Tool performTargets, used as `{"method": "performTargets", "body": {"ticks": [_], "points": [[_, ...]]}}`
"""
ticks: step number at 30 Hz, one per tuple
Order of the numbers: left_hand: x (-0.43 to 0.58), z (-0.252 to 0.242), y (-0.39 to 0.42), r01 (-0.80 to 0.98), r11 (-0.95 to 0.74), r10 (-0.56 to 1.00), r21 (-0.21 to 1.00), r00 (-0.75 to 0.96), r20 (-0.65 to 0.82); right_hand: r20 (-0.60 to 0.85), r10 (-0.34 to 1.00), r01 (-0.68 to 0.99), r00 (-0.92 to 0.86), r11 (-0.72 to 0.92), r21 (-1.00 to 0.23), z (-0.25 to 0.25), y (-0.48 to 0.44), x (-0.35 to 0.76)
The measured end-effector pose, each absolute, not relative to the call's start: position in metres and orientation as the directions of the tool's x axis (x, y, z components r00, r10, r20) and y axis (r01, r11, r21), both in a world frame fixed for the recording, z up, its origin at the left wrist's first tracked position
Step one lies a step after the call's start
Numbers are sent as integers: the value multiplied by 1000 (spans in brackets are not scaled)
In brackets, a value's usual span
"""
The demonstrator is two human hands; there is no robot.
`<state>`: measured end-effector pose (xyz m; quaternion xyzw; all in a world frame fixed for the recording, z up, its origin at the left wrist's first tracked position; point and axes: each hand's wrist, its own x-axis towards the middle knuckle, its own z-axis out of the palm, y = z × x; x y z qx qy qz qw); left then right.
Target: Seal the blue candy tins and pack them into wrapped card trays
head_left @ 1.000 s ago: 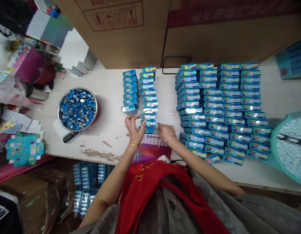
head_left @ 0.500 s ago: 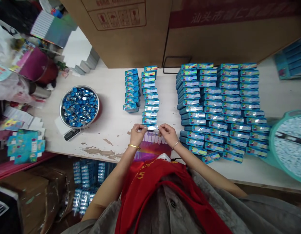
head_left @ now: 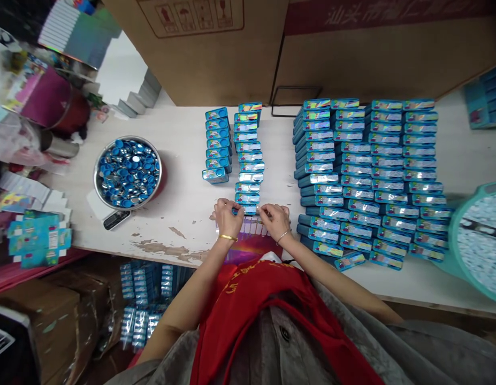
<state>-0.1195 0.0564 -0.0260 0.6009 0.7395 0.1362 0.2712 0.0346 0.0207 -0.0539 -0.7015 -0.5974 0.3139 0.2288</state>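
Note:
My left hand [head_left: 227, 218] and my right hand [head_left: 275, 220] face each other at the near end of the middle column of slim blue boxes [head_left: 248, 188]. Thumb and fingers are pinched on both hands. Between them a short shiny sticker strip [head_left: 250, 209] lies along the top edge of the nearest box, and my fingertips are at its two ends. How firmly they still grip it is hard to see. Below my hands rests a shiny purple-orange sheet [head_left: 253, 241] with a row of pale strips along its top.
Left of the middle column stands a shorter row of blue boxes [head_left: 218, 140]. Several columns of them [head_left: 356, 182] fill the right side, beside a turquoise tub [head_left: 456, 235]. A metal bowl of blue caps [head_left: 161, 179] is at left. Large cartons [head_left: 215, 69] border the back.
The strip, earlier stretched between my hands in front of the column, is now down at the nearest box's edge. My hands have turned slightly inward; the view has shifted a little.

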Motion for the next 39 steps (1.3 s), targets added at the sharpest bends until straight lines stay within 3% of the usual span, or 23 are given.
{"method": "performTargets", "body": {"ticks": [6, 9, 11, 14, 16, 19, 26, 39], "points": [[-126, -35, 58, 731, 446, 884, 517, -268, -383, -234, 971, 775, 49, -185, -604, -58, 31, 25], [-132, -26, 57, 806, 387, 893, 448, -207, -400, -250, 968, 808, -1, -146, -571, -53, 34, 23], [-138, -19, 56, 886, 230, 948, 403, -110, -298, -198, 980, 808, 7, -122, -576, -50, 39, 27], [-147, -13, 60, 904, -168, 957, 394, 246, -155, -38, 991, 791, 126, -123, -600, -46, 66, 41], [-151, -12, 70, 839, -382, 866, 387, 472, -168, 84, 980, 791, 178, -92, -605, -40, 102, 50], [-152, -16, 91, 771, -511, 756, 380, 614, -228, 160, 980, 838, 118, -12, -545, -30, 177, 51], [-151, -35, 110, 740, -554, 726, 381, 654, -214, -3, 1000, 908, -16, 13, -418, -55, 308, 4], [-107, -52, 107, 699, -551, 739, 456, 662, -123, 26, 1000, 965, -1, 8, -262, -78, 306, 58]]}}
